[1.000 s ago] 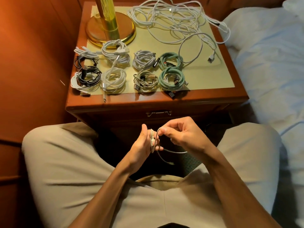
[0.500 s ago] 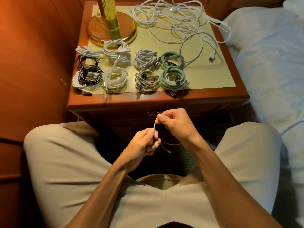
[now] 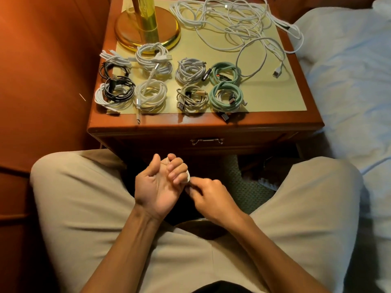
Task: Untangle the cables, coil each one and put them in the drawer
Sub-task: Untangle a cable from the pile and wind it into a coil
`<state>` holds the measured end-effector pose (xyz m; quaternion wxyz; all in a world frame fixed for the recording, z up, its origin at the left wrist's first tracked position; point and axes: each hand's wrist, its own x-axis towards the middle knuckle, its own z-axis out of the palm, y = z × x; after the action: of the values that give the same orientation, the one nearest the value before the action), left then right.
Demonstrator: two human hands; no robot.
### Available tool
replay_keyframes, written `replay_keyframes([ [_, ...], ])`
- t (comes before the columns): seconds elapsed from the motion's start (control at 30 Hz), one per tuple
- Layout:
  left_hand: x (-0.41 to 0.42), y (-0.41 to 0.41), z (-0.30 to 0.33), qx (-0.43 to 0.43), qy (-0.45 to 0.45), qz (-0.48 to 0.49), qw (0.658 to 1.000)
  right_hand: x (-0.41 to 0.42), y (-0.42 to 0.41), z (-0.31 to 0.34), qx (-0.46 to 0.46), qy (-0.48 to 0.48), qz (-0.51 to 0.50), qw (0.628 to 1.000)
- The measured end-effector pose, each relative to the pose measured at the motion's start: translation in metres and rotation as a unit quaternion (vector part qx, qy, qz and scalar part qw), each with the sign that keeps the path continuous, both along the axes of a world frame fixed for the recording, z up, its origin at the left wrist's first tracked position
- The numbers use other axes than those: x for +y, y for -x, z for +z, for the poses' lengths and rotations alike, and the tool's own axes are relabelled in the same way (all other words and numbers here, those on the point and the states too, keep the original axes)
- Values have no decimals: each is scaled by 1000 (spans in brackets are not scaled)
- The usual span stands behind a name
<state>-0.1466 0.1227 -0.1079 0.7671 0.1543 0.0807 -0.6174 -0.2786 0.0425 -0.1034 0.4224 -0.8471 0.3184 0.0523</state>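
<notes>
Left hand: your left hand (image 3: 161, 185) is turned palm-up over your lap, fingers (image 3: 176, 169) curled around a small white cable (image 3: 187, 178), which keeps the finished loops from springing open.
Right hand: your right hand (image 3: 208, 194) sits at the left hand's 3 o'clock, touching it; its fingertips are pinched together on the cable's loose end, likely to tuck it through and lock the coil.
Cable in hand: most of it is buried in your left fist, so you cannot tell how many turns it has; only a white sliver shows at the knuckles.
Coiled set: the finished coils (image 3: 169, 81) lie in two rows at the desk's (image 3: 275, 98) 7 o'clock side, side by side and close to the front edge, probably staged so you can sweep them into the drawer together.
Tangle: the uncoiled white cables (image 3: 232, 24) are heaped at the desk's 1 o'clock corner, well apart from the neat rows, which keeps sorted and unsorted from mixing.
Lamp: the brass lamp base (image 3: 148, 28) stands at 11 o'clock, just behind the back row.
Drawer: the drawer (image 3: 207, 141) under the front edge is closed; nothing is in it that you can see.
Progress: judged from this, you are past halfway on coiling, with stowing not yet begun.
</notes>
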Motion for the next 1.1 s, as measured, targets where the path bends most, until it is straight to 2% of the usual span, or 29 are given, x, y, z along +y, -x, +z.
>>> replay_keyframes([
  [0.07, -1, -3, 0, -68, -76, 31, 994, 5, 5, 12, 51, 84, 56, 994],
  [0.1, -2, -3, 0, -116, -114, 42, 986, 4, 8, 18, 51, 95, 65, 992],
  [0.13, -4, -3, -2, -161, -143, 50, 975, 3, 9, 26, 41, 81, 69, 993],
  [0.2, -7, 0, -4, -241, -184, 47, 952, -4, 11, 43, -17, -8, 60, 998],
  [0.27, -8, 8, -8, -347, -217, 4, 912, -12, 10, 57, -88, -65, 31, 994],
  [0.37, -11, 23, -12, -462, -177, -92, 864, -26, 6, 68, -167, -122, -55, 977],
  [0.47, -11, 25, -4, -462, -136, -155, 863, -42, 1, 60, -175, -117, -122, 970],
  [0.63, -5, 19, 5, -471, -100, -182, 857, -49, -8, 45, -188, -91, -139, 968],
  [0.73, -4, 16, 8, -454, -97, -182, 867, -49, -12, 38, -185, -82, -139, 969],
  [0.8, -1, 14, 10, -403, -68, -177, 895, -48, -12, 33, -192, -103, -144, 965],
  [0.9, 4, 13, 16, -206, 35, -152, 966, -45, -9, 31, -242, -187, -159, 939],
  [0.93, 5, 13, 18, -129, 76, -136, 979, -43, -7, 29, -251, -205, -161, 932],
  [1.03, 2, 1, 27, 21, 128, -40, 991, -33, -2, 17, -212, -196, -128, 949],
  [1.1, 0, -13, 34, 41, 91, 34, 994, -26, 4, 11, -149, -168, -59, 973],
])
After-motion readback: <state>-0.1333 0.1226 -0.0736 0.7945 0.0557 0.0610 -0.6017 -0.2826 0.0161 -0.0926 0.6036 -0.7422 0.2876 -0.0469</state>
